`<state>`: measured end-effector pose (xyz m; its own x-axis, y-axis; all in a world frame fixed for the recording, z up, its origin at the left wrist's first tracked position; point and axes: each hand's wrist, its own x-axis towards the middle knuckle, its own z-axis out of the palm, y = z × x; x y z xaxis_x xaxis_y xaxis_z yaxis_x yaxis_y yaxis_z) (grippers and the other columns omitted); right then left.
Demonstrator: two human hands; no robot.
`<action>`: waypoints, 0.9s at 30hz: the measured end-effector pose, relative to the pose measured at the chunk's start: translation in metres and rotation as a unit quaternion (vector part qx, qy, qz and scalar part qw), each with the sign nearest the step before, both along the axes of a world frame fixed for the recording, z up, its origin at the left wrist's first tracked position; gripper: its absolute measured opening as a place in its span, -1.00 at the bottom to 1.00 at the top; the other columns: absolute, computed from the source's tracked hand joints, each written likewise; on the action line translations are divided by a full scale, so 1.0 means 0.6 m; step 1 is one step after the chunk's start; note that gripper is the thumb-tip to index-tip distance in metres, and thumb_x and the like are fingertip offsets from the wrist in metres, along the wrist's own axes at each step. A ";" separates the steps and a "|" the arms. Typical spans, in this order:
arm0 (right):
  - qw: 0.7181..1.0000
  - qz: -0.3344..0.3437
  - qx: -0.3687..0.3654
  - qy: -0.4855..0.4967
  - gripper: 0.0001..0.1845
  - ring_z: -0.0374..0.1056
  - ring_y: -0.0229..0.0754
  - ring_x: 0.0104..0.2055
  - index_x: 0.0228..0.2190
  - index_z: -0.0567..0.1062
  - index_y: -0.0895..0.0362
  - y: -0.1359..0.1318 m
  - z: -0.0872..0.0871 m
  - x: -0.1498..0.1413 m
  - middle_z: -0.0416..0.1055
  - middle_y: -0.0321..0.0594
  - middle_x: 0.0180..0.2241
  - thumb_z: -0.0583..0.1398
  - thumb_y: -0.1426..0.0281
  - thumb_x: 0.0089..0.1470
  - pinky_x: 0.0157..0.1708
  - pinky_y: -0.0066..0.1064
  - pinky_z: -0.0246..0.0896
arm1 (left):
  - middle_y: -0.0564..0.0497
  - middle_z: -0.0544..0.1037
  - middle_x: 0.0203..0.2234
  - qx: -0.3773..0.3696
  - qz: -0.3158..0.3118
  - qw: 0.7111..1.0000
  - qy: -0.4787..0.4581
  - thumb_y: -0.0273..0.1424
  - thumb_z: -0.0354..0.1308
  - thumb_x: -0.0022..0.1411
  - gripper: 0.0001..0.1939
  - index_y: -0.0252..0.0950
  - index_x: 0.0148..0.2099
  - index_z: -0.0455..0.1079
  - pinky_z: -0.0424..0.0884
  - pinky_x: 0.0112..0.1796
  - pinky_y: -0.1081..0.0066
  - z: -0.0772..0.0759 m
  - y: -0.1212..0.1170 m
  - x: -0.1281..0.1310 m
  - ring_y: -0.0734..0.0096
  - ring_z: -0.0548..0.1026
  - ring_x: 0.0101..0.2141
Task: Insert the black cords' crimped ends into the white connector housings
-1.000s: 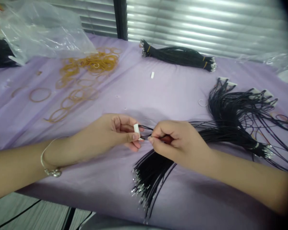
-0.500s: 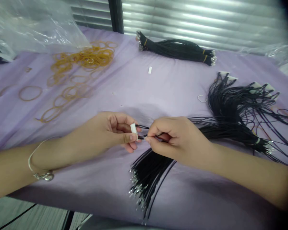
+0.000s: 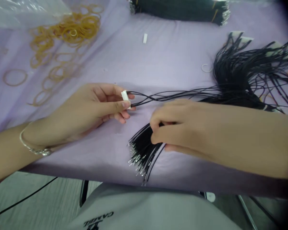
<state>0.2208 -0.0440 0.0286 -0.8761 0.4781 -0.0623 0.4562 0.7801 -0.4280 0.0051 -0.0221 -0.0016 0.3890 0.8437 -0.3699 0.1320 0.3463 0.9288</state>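
My left hand (image 3: 105, 103) pinches a small white connector housing (image 3: 125, 95) between thumb and fingers. Several thin black wires (image 3: 168, 95) run out of the housing's right side toward the pile. My right hand (image 3: 174, 126) is over a fanned bundle of loose black wires (image 3: 141, 143), its thumb and fingertips curled together on them. Silvery metal terminals (image 3: 136, 159) tip the near ends of this bundle. Exactly how many wires the right fingers grip is hidden by the hand and slightly blurred.
Yellow rubber bands (image 3: 74, 30) lie at the back left by a clear plastic bag (image 3: 26, 12). A tied black wire bundle (image 3: 180, 10) is at the back. Wired white connectors (image 3: 276, 48) are heaped on the right. Another white connector (image 3: 145, 38) lies alone on the purple cloth (image 3: 177, 60).
My right hand has let go of the wires beside the connector and moved down to the loose bundle. The left hand still holds the connector. The view has tilted downward.
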 end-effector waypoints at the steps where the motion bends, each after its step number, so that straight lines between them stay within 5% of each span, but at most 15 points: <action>1: 0.998 0.035 -0.026 -0.038 -0.89 0.22 -0.25 -0.38 -0.52 0.45 0.14 0.004 -0.003 -0.001 0.35 -0.25 -0.42 0.18 0.54 -0.01 -0.31 -0.36 0.13 | 0.08 0.48 -0.59 -0.006 0.009 1.000 -0.009 -0.53 0.24 0.05 -0.94 -0.41 -0.37 0.43 0.36 -0.53 0.75 -0.001 0.000 -0.002 0.63 0.44 -0.57; 3: 0.994 0.070 -0.062 -0.065 -0.86 0.24 -0.28 -0.34 -0.54 0.45 0.17 0.014 -0.008 -0.002 0.37 -0.26 -0.41 0.17 0.53 0.03 -0.28 -0.39 0.15 | 0.06 0.50 -0.55 -0.021 0.027 0.999 -0.021 -0.54 0.22 0.06 -0.93 -0.41 -0.34 0.44 0.38 -0.53 0.72 -0.002 0.001 -0.004 0.60 0.46 -0.55; 7: 0.993 0.001 -0.095 0.075 -0.86 0.29 -0.42 -0.31 -0.43 0.48 0.17 0.027 -0.008 -0.002 0.41 -0.35 -0.38 0.13 0.44 0.11 -0.26 -0.56 0.16 | 0.04 0.50 -0.51 -0.051 0.017 0.998 -0.037 -0.55 0.20 0.05 -0.95 -0.41 -0.35 0.42 0.40 -0.53 0.69 0.002 0.000 -0.003 0.58 0.46 -0.55; 11: 0.972 -0.136 0.004 0.192 -0.87 0.30 -0.48 -0.33 -0.34 0.48 0.15 0.018 -0.020 -0.012 0.42 -0.34 -0.34 0.11 0.45 0.13 -0.32 -0.63 0.17 | 0.02 0.48 -0.57 -0.024 -0.039 0.999 -0.017 -0.52 0.19 0.07 -0.97 -0.41 -0.39 0.41 0.42 -0.47 0.65 0.005 -0.001 -0.004 0.54 0.45 -0.53; 13: 0.969 -0.153 0.044 0.187 -0.88 0.27 -0.47 -0.36 -0.38 0.47 0.16 0.013 -0.033 -0.018 0.40 -0.33 -0.35 0.12 0.46 0.10 -0.35 -0.62 0.15 | 0.02 0.48 -0.58 -0.015 -0.057 0.998 -0.006 -0.51 0.17 0.09 -0.96 -0.41 -0.38 0.41 0.43 -0.46 0.65 0.006 0.000 -0.005 0.53 0.45 -0.53; 19: 0.961 -0.215 0.035 0.172 -0.95 0.21 -0.47 -0.47 -0.49 0.44 0.18 0.013 -0.055 -0.027 0.33 -0.38 -0.50 0.18 0.53 -0.05 -0.39 -0.62 0.12 | 0.03 0.51 -0.52 -0.050 -0.048 0.997 0.014 -0.55 0.14 0.13 -0.96 -0.41 -0.37 0.40 0.41 -0.46 0.68 0.013 0.003 0.002 0.56 0.47 -0.51; 27: 0.962 -0.175 0.084 0.191 -0.86 0.24 -0.46 -0.41 -0.50 0.45 0.17 0.014 -0.055 -0.033 0.37 -0.33 -0.43 0.13 0.48 0.06 -0.40 -0.60 0.13 | 0.08 0.47 -0.62 -0.048 -0.069 0.996 0.026 -0.55 0.18 0.08 -0.95 -0.38 -0.35 0.37 0.39 -0.52 0.67 0.011 0.005 0.006 0.56 0.44 -0.60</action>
